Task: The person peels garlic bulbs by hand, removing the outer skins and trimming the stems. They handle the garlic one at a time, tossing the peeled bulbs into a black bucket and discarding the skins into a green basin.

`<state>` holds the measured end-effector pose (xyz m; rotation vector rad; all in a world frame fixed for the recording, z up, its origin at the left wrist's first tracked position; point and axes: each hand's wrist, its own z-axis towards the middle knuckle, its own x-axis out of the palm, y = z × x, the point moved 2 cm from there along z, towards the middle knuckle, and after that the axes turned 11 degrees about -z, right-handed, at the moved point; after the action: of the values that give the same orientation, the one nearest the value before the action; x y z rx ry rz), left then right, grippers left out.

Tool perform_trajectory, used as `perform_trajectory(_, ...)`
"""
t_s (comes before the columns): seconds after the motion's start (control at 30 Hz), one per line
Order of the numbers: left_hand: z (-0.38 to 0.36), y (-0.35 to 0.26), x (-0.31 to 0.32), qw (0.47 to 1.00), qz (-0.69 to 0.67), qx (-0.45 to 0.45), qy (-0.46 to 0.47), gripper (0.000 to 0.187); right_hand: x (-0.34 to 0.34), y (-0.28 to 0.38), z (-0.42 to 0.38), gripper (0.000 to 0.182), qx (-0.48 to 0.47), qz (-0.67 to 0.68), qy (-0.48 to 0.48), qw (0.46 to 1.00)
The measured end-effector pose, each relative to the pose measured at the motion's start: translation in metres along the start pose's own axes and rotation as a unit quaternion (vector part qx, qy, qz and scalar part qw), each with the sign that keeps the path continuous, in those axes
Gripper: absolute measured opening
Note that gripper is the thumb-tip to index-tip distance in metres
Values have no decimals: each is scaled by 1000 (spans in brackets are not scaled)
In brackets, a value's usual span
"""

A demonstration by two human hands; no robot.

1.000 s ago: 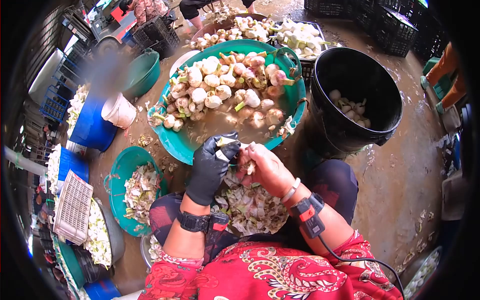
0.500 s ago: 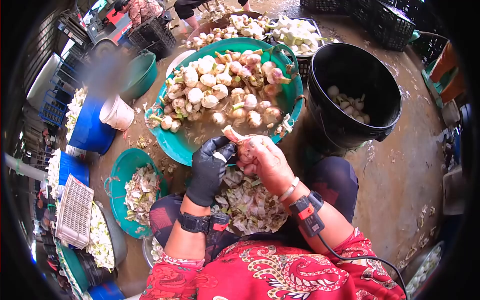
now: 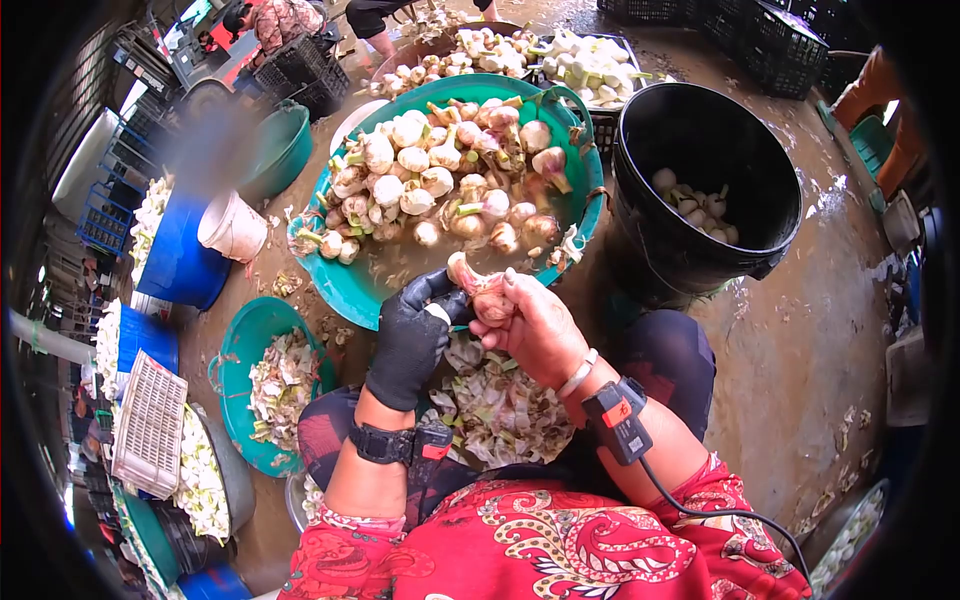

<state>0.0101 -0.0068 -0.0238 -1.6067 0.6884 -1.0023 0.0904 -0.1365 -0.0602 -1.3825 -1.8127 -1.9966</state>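
In my bare right hand point(image 3: 545, 325) is a garlic bulb point(image 3: 492, 303) with reddish skin, its stem pointing up and left. My left hand point(image 3: 412, 335), in a black glove, is closed with its fingertips right at the bulb's left side. A small white piece point(image 3: 437, 314) shows between the gloved fingers; I cannot tell what it is. Beneath both hands lies a heap of garlic peelings point(image 3: 500, 405), between my knees. Just beyond them stands a green tub point(image 3: 335, 290) of murky water, with many unpeeled garlic bulbs point(image 3: 400, 175) piled in it.
A black bucket point(image 3: 640, 215) with pale peeled bulbs point(image 3: 700, 212) stands at the right. On the left sits a green basin point(image 3: 235, 345) of peelings, near blue tubs point(image 3: 190, 265) and a white bucket point(image 3: 232, 228). Crates of garlic point(image 3: 590, 70) and other people point(image 3: 285, 25) are farther back.
The bulb has turned in my right hand, so more of its round side shows, and my right fingers have opened slightly around it. My left hand stays beside it.
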Motion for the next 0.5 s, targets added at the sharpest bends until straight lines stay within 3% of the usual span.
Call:
perform_trajectory(0.1,-1,-9,7,999,0,17,-45,34,1,3,0,26,-2,18,-16,1000)
perform_trajectory(0.2,-2,-19,5,995,66,62,-40,32,3,2,0,22,-26,7,9,1000)
perform_trajectory(0.3,-2,-18,-2,997,56,44,-27,28,9,4,-4,21,-17,-3,-18,1000)
perform_trajectory(0.5,-4,-17,1,999,9,31,-17,24,-5,-7,4,28,-27,44,65,997)
